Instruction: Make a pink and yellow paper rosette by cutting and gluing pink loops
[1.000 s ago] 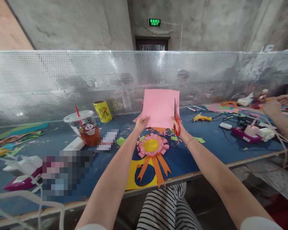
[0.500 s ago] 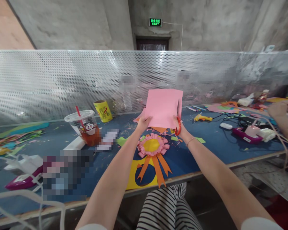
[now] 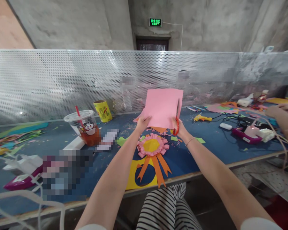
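A pink paper sheet (image 3: 161,105) is held up above the blue table. My left hand (image 3: 143,124) pinches its lower left corner between thumb and fingers. Red-handled scissors (image 3: 177,123) are in my right hand (image 3: 179,126), their blades pointing up along the sheet's right side. Whether the blades are parted is hard to tell. Below the sheet lies a rosette (image 3: 151,145) with a pink looped rim, a yellow centre and orange ribbon tails (image 3: 158,164). Its tails partly cover a yellow sheet (image 3: 132,179) with a round hole.
On the left are a drink cup (image 3: 87,127), a yellow tape roll (image 3: 103,111), paper strips and a power strip (image 3: 21,180). At right lie a yellow glue gun (image 3: 202,118), another power strip (image 3: 246,135) and another person's hands. A perforated metal divider (image 3: 62,83) runs behind the table.
The scissors' handles have drawn closer together and turned slightly in my right hand. My left hand and the pink sheet have barely moved. At right, the other person's hand has shifted.
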